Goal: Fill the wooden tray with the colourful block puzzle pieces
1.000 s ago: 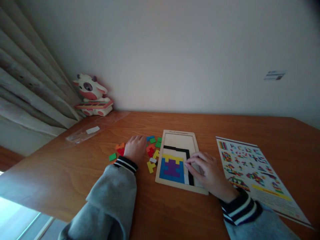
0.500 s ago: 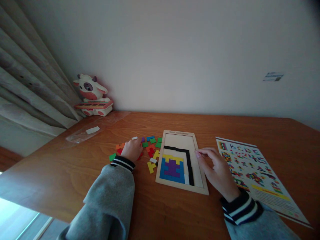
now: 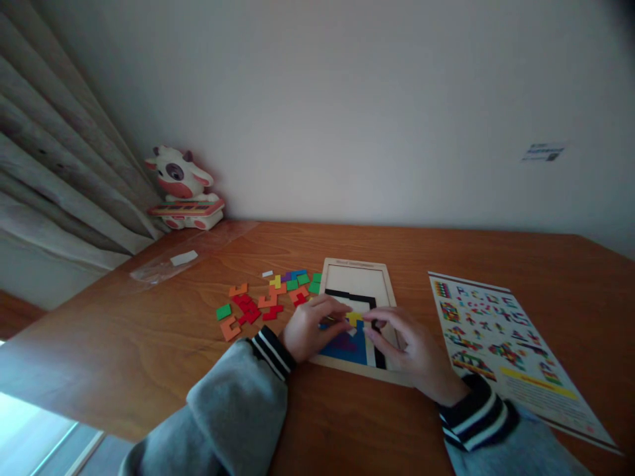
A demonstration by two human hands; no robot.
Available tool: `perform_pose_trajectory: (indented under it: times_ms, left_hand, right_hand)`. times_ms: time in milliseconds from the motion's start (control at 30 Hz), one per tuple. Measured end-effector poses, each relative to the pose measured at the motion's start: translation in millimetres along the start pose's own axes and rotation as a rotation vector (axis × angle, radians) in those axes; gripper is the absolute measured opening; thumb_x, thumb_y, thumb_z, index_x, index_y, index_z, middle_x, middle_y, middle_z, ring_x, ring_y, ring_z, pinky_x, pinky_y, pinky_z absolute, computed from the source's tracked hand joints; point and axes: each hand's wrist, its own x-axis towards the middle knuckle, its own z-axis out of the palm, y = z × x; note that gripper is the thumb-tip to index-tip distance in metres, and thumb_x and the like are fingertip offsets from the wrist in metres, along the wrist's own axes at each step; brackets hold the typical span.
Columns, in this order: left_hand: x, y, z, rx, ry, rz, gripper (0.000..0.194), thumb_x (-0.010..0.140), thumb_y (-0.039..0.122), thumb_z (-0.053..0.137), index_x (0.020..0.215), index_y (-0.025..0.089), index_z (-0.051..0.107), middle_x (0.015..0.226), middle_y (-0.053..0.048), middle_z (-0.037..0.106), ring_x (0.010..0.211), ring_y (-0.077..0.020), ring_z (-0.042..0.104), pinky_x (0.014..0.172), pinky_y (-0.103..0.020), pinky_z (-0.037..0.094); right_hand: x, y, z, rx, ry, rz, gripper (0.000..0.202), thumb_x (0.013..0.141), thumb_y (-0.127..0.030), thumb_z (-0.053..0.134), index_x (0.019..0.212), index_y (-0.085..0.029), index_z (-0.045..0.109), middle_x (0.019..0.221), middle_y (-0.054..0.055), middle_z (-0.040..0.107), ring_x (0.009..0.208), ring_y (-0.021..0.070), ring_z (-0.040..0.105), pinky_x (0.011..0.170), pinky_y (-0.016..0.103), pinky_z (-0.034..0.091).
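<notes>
My left hand [image 3: 316,328] is over the left side of a wooden puzzle board [image 3: 360,264]. Its thumb and fingers are closed around a small white puzzle piece [image 3: 352,332], partly hidden. Facing it from the right is my right hand [image 3: 411,347], fingers curved and thumb and forefinger slightly apart, with nothing clear between them. Under my hands the board holds black pieces [image 3: 380,358] forming a bent border, a blue area [image 3: 354,354] and yellow pieces [image 3: 354,318]. My left hand covers most of the purple part.
Loose red pieces [image 3: 247,307], orange pieces [image 3: 231,328] and green pieces [image 3: 224,312] lie left of the board. A printed pattern sheet [image 3: 516,357] is at the right. Clear plastic wrap [image 3: 159,270] and a cow toy [image 3: 186,188] stand at the back left.
My left hand has moved right from the loose pieces to over the board. My right hand has shifted left, over the board's right side. A white piece now shows at my left fingertips.
</notes>
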Motion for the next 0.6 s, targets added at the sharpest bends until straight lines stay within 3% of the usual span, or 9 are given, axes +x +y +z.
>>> perform_pose_trajectory:
  times_ms: [100, 333, 467, 600]
  left_hand:
    - [-3.7, 8.6, 11.8, -0.129, -0.055, -0.003, 0.024, 0.087, 0.029, 0.070, 0.106, 0.015, 0.068, 0.091, -0.005, 0.063, 0.077, -0.0124, 0.067, 0.071, -0.025, 0.061]
    - [-5.3, 6.8, 12.1, -0.193, 0.029, -0.095, 0.027, 0.084, 0.036, 0.073, 0.093, 0.013, 0.066, 0.090, -0.007, 0.065, 0.075, -0.0130, 0.066, 0.067, -0.024, 0.060]
    - [-1.9, 6.6, 7.0, 0.033, -0.042, 0.047, 0.027, 0.092, 0.035, 0.063, 0.111, 0.015, 0.065, 0.108, -0.011, 0.068, 0.100, -0.0197, 0.066, 0.088, -0.034, 0.057]
    - [-0.3, 2.2, 1.3, 0.360, -0.235, 0.169, 0.041, 0.094, 0.039, 0.059, 0.129, 0.019, 0.057, 0.134, -0.012, 0.060, 0.126, -0.0257, 0.054, 0.108, -0.045, 0.044]
  right_hand:
    - [-0.9, -4.7, 1.8, 0.094, -0.095, -0.004, 0.018, 0.092, -0.034, 0.063, 0.107, -0.024, 0.065, 0.091, 0.003, 0.069, 0.079, 0.0164, 0.065, 0.074, 0.030, 0.054]
    - [-0.2, -7.2, 4.4, 0.131, -0.122, 0.024, 0.015, 0.090, -0.032, 0.066, 0.102, -0.024, 0.067, 0.088, 0.002, 0.071, 0.079, 0.0162, 0.067, 0.074, 0.028, 0.054]
    - [-0.8, -4.1, 5.2, 0.102, -0.092, 0.073, 0.019, 0.093, -0.031, 0.061, 0.110, -0.025, 0.065, 0.096, 0.003, 0.072, 0.085, 0.0172, 0.068, 0.080, 0.030, 0.054]
    - [0.4, 5.2, 1.8, 0.041, 0.031, 0.179, 0.020, 0.094, -0.035, 0.057, 0.109, -0.024, 0.065, 0.098, 0.005, 0.073, 0.090, 0.0197, 0.069, 0.083, 0.034, 0.054]
